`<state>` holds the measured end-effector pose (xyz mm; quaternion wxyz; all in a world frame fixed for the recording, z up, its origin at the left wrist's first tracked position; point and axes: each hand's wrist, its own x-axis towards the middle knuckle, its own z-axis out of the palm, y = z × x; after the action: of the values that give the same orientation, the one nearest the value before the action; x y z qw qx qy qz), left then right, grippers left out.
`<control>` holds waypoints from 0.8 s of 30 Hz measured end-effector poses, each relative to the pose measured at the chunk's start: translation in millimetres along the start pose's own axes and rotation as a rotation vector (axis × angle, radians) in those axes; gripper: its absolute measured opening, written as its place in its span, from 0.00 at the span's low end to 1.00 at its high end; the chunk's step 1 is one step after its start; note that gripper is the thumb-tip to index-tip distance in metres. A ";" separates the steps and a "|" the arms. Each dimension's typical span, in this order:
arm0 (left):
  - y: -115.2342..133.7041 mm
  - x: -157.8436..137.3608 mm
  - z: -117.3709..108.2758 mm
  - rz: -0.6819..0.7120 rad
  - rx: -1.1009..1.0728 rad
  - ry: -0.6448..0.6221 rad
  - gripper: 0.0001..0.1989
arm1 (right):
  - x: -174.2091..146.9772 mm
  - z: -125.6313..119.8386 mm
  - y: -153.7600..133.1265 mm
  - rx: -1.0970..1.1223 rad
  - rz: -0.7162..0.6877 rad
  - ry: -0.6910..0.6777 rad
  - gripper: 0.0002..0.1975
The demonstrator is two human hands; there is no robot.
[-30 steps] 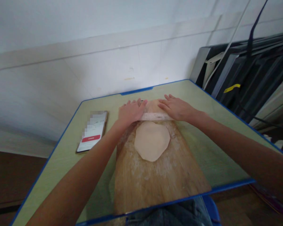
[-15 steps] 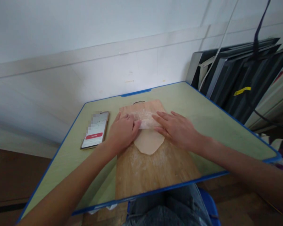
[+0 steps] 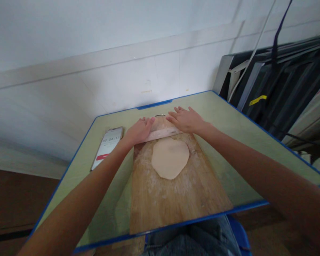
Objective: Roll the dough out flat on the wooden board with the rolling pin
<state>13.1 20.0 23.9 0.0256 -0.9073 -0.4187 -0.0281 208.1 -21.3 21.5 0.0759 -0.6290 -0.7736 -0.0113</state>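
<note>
A thin, roughly round sheet of dough (image 3: 170, 158) lies flat on a floured wooden board (image 3: 176, 202). Just beyond its far edge a pale, flour-dusted rolling pin (image 3: 164, 133) lies across the board. My left hand (image 3: 140, 131) rests with its palm on the pin's left end, fingers stretched forward. On the right end lies my right hand (image 3: 188, 120), flat, with its fingers extended and slightly spread. Both ends of the pin are hidden under the hands.
A phone (image 3: 106, 145) with a running timer lies left of the board on the green table (image 3: 218, 117), which has a blue rim. A white wall (image 3: 160, 78) stands behind. Dark flat panels (image 3: 288, 81) lean at the right, with a cable hanging before them.
Both hands have pushed the rolling pin away from me, off the dough and toward the board's far end. The whole dough sheet now shows.
</note>
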 end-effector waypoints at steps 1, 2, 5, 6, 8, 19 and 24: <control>-1.6 0.6 0.6 0.001 -0.003 0.009 0.31 | 2.4 -0.5 0.8 0.004 -0.001 -0.009 0.28; -1.9 -0.5 0.6 0.005 -0.010 0.019 0.31 | 3.1 -0.6 1.1 0.006 -0.003 -0.017 0.28; 5.7 -12.1 -3.3 0.075 -0.036 -0.001 0.32 | -4.8 0.4 0.3 -0.008 -0.033 -0.032 0.27; 10.9 -18.7 -6.1 0.100 -0.043 -0.024 0.31 | -10.6 0.8 -0.4 -0.015 -0.059 -0.035 0.26; 24.3 -36.0 -13.2 0.133 -0.056 -0.091 0.30 | -25.7 0.6 -1.7 -0.011 -0.118 -0.041 0.25; 66.4 -96.6 -23.9 0.098 -0.119 -0.085 0.33 | -48.9 -3.5 -5.2 0.000 -0.278 0.052 0.25; 36.7 -66.6 -11.1 -0.039 -0.177 -0.050 0.29 | 9.9 5.9 -20.7 -0.014 -0.196 0.019 0.24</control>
<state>-2.3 -55.0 29.3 -0.0656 -0.8981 -0.4327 -0.0428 185.4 -15.3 18.6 0.0776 -0.5507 -0.8306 -0.0302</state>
